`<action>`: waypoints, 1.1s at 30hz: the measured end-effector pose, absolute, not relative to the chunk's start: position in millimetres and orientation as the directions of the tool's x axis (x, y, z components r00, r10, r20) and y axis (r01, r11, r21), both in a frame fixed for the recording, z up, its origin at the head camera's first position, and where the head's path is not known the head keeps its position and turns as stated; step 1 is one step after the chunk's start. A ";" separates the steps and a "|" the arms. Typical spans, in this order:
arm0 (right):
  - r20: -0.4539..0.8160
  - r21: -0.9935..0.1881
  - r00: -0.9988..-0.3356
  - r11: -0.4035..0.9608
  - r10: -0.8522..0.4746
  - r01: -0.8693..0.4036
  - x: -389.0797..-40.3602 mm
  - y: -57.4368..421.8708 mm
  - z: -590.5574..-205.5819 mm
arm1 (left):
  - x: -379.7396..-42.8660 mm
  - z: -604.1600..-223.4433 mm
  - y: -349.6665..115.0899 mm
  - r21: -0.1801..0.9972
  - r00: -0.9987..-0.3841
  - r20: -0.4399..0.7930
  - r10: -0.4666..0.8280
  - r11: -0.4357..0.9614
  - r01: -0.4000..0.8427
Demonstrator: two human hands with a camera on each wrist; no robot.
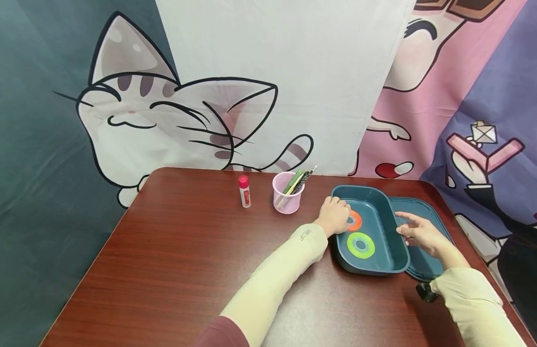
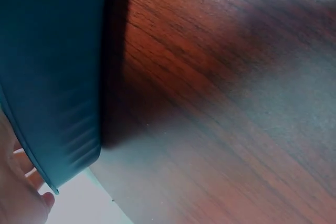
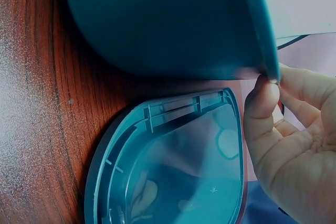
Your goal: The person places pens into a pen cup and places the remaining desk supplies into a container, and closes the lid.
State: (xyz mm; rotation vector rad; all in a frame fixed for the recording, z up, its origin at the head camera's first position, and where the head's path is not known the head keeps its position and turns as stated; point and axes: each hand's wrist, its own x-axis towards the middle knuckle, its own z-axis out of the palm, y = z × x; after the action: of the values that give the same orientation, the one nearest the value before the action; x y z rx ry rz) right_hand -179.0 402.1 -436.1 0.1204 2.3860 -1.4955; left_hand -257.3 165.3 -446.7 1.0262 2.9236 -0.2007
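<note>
A deep teal storage box (image 1: 381,231) stands at the right of the table, an orange tape roll (image 1: 356,220) and a lime-green tape roll (image 1: 361,245) lying inside. At its left side my left hand (image 1: 335,215) grips the rim, fingers over the edge and partly covering the orange roll. The left wrist view shows those fingers (image 2: 23,161) bent over the rim. My right hand (image 1: 420,232) pinches the opposite rim; in the right wrist view its thumb (image 3: 263,98) presses the outer side. Beneath that hand lies the teal lid (image 3: 184,145), inner side up.
A pink cup (image 1: 287,195) of pens and pencils stands left of the box at the table's back. Farther left stands a glue stick (image 1: 245,193) with a red cap. A printed cloth hangs behind the brown table (image 1: 164,270). Something black (image 1: 524,274) is beyond its right edge.
</note>
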 end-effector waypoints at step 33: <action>-0.309 -0.857 -0.945 0.462 -0.104 0.229 -178.0 402.1 -435.9 | -260.2 -445.7 52.3 0.260 -0.532 0.809 0.250 0.659 0.706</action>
State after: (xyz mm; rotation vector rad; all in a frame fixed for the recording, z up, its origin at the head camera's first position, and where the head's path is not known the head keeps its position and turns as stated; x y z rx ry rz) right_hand -178.0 402.1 -435.9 0.1061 2.3977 -1.4778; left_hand -260.2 52.3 -445.7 1.2376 3.5200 1.2559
